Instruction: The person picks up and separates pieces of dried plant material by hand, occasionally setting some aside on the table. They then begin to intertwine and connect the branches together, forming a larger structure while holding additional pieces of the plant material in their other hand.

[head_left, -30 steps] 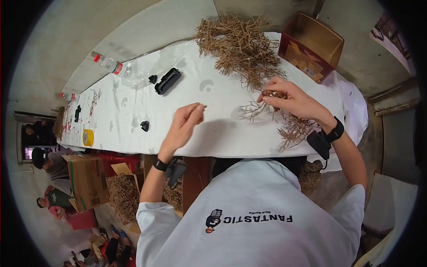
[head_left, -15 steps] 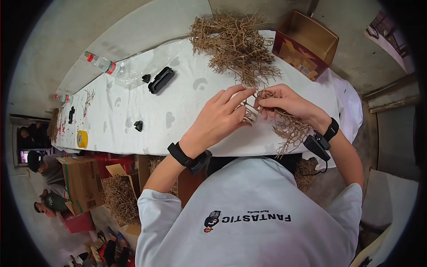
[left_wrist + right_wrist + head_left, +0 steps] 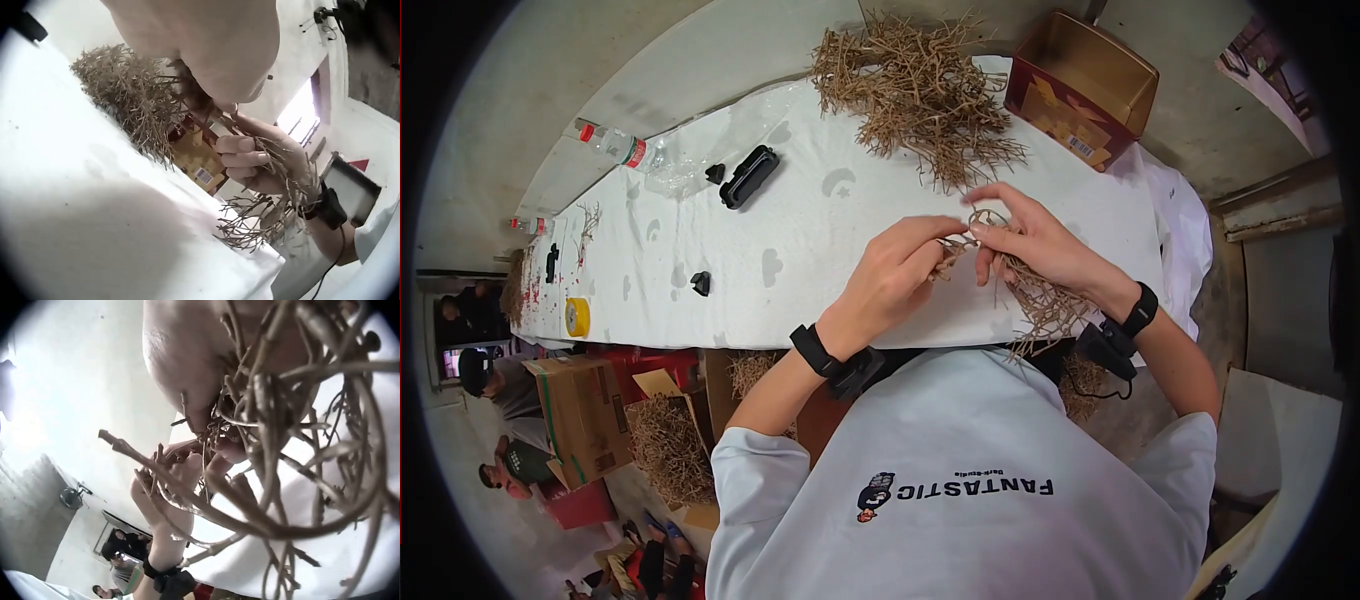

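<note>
Hands meet above the desk's (image 3: 800, 230) near edge: left hand (image 3: 895, 275) pinching a dry twig sprig (image 3: 960, 243), right hand (image 3: 1040, 245) curled around its tangled branches. More twigs (image 3: 920, 90) lie heaped at the far edge.

- Left wrist view: the left hand (image 3: 212, 50) fills the top of the frame, all blur, and its grip point is too dark to make out.
- Right wrist view: the twig bundle (image 3: 281, 425) smears across the frame, hiding most of the right hand (image 3: 181, 356).
- Head view: the box label (image 3: 1078, 147), upper right, is too small to read, and the small black piece (image 3: 700, 283), centre left, is unidentifiable.
</note>
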Action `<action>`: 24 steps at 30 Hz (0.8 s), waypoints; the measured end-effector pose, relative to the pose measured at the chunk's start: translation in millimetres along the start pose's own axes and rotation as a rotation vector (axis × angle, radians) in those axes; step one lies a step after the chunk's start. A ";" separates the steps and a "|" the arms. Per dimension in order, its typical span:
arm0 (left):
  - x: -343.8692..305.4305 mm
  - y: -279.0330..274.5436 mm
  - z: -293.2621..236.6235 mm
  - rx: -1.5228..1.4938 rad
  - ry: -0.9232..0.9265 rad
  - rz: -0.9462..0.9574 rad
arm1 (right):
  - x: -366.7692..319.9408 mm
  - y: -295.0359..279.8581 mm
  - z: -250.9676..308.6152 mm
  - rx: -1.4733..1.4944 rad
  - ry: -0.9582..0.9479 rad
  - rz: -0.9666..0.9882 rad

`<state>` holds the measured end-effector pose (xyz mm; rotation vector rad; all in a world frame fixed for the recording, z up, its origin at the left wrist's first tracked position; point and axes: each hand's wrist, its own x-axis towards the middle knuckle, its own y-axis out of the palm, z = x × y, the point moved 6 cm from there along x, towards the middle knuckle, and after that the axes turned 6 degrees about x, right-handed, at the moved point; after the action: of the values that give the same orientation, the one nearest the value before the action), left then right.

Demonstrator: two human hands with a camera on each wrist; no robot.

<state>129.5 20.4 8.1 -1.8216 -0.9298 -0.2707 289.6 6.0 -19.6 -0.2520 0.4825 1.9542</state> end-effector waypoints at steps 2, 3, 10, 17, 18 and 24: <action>-4.1 0.1 4.5 -0.025 -0.081 0.005 | -3.1 3.0 10.1 -0.045 -0.148 -0.078; -6.9 2.5 13.6 -0.141 -0.248 0.047 | -3.2 2.7 15.3 -0.067 -0.223 -0.116; -6.8 9.3 25.5 -0.621 -0.579 0.090 | -4.7 10.0 18.3 -0.330 -0.197 0.021; -16.5 6.7 25.5 -0.949 -0.753 0.094 | -6.6 11.5 25.7 -0.375 -0.183 0.102; -17.2 5.6 26.6 -0.949 -0.754 0.095 | -7.1 12.2 27.7 -0.389 -0.184 0.116; -15.4 6.4 31.5 -0.971 -0.719 0.179 | -7.0 15.3 31.0 -0.441 -0.205 0.112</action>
<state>116.4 39.2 -19.2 -2.9953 -1.2145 0.0980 280.0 8.4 14.2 -0.3027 -0.0751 2.1544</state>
